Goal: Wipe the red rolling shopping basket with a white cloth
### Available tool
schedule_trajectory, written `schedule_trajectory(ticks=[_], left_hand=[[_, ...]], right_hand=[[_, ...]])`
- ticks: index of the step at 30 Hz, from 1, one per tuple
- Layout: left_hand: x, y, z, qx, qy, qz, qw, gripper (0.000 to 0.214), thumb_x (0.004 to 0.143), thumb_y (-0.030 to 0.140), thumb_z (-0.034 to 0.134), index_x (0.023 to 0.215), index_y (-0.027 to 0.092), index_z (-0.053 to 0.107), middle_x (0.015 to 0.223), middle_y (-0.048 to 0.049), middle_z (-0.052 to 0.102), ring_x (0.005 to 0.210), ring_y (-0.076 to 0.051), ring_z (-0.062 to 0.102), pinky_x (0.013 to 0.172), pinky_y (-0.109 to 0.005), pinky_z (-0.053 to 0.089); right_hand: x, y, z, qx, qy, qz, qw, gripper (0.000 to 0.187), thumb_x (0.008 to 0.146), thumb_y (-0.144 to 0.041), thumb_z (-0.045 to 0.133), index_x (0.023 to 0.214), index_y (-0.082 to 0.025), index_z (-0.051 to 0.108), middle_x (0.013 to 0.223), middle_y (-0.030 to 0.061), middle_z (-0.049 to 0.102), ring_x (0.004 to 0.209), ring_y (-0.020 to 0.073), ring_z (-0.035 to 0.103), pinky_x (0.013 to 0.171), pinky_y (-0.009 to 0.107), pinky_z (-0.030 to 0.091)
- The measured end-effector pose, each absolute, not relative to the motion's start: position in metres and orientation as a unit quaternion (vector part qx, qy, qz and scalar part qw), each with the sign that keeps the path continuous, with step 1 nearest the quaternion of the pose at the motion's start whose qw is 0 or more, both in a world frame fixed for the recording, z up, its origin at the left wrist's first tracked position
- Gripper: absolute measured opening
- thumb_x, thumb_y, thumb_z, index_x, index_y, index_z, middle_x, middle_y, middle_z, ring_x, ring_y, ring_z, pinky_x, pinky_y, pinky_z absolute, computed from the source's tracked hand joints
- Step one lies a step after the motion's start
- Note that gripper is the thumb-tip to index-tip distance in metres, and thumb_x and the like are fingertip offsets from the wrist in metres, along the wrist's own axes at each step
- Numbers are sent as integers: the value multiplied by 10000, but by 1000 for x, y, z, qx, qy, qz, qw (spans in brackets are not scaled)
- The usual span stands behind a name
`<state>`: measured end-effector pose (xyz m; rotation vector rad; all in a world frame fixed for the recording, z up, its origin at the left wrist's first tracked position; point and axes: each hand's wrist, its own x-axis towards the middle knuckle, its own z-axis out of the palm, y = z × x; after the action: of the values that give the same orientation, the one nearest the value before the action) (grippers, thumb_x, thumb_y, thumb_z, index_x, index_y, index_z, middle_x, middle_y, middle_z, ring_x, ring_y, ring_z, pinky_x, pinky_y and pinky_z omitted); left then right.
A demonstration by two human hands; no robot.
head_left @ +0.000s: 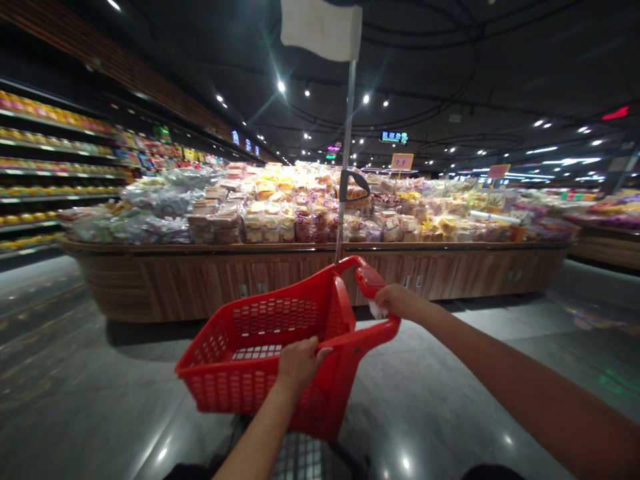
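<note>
A red plastic shopping basket (260, 347) sits on a cart in front of me, tilted a little, with nothing visible inside it. My left hand (299, 363) is closed over the basket's near rim. My right hand (397, 302) is wrapped round the red handle bar at the basket's right corner, with a bit of white paper showing under the fingers. A thin metal pole (346, 153) rises from the cart and carries a white flag (321, 28) at the top.
A long wooden island counter (200, 280) piled with bagged bakery goods (280, 207) crosses the view just ahead. Stocked shelves (50, 173) line the left wall. More display tables (605, 227) stand at the right. Glossy grey floor (90, 387) spreads around the cart.
</note>
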<state>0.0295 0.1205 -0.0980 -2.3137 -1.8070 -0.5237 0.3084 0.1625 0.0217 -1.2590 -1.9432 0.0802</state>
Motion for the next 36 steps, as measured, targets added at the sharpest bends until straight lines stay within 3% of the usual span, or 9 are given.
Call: schedule_trajectory(ticks=[3, 6, 9, 15, 20, 24, 29, 36], left_hand=[[29, 120, -97, -774, -603, -174, 77, 518, 883, 593, 243, 813, 205, 580, 777, -66, 689, 752, -220, 647, 588, -266, 358], [28, 120, -97, -776, -601, -177, 77, 531, 882, 600, 232, 797, 208, 580, 769, -61, 687, 745, -210, 644, 592, -260, 354], [27, 122, -98, -777, -598, -181, 80, 547, 871, 622, 238, 780, 208, 585, 756, -58, 685, 734, -209, 642, 586, -260, 343], [23, 123, -101, -776, -596, -183, 91, 528, 868, 617, 262, 757, 215, 586, 734, -46, 686, 710, -195, 635, 567, -257, 320], [18, 122, -102, -782, -587, -184, 101, 514, 877, 604, 259, 740, 219, 570, 729, -30, 686, 722, -185, 634, 576, -255, 314], [18, 122, -103, -785, -581, -186, 106, 524, 878, 609, 245, 739, 217, 565, 726, -31, 685, 712, -188, 631, 566, -260, 300], [18, 122, -103, -789, -572, -194, 112, 530, 884, 602, 233, 731, 214, 561, 707, -30, 679, 696, -191, 631, 563, -269, 293], [8, 118, -107, -796, -555, -210, 117, 508, 904, 551, 233, 695, 214, 550, 684, -35, 672, 668, -185, 620, 570, -273, 301]], right_hand=[[322, 137, 8, -458, -807, 65, 367, 106, 683, -157, 583, 649, -200, 674, 638, -11, 664, 617, 160, 602, 611, 252, 445], [318, 107, -25, -459, -735, 30, 499, 150, 818, -230, 493, 848, -184, 633, 824, 37, 638, 773, 182, 587, 700, 288, 446], [287, 85, -71, -465, -618, -1, 634, 83, 834, -247, 502, 820, -190, 560, 878, 50, 565, 833, 193, 541, 707, 299, 444], [223, 79, -128, -444, -579, -6, 684, 96, 847, -199, 474, 787, -211, 548, 873, 40, 503, 830, 193, 516, 743, 331, 451], [238, 86, -123, -456, -506, -14, 732, 97, 869, -259, 452, 819, -202, 512, 865, 40, 499, 810, 187, 511, 722, 320, 444], [262, 98, -103, -486, -418, 60, 765, 135, 831, -276, 452, 912, -185, 511, 831, 28, 532, 647, 145, 509, 584, 262, 440], [276, 106, -83, -519, -390, 157, 744, 274, 742, -302, 510, 953, -134, 562, 708, 22, 586, 529, 135, 491, 486, 246, 406], [260, 81, -93, -498, -358, 201, 764, 340, 758, -379, 537, 990, -135, 583, 656, 13, 609, 490, 134, 502, 457, 244, 399]])
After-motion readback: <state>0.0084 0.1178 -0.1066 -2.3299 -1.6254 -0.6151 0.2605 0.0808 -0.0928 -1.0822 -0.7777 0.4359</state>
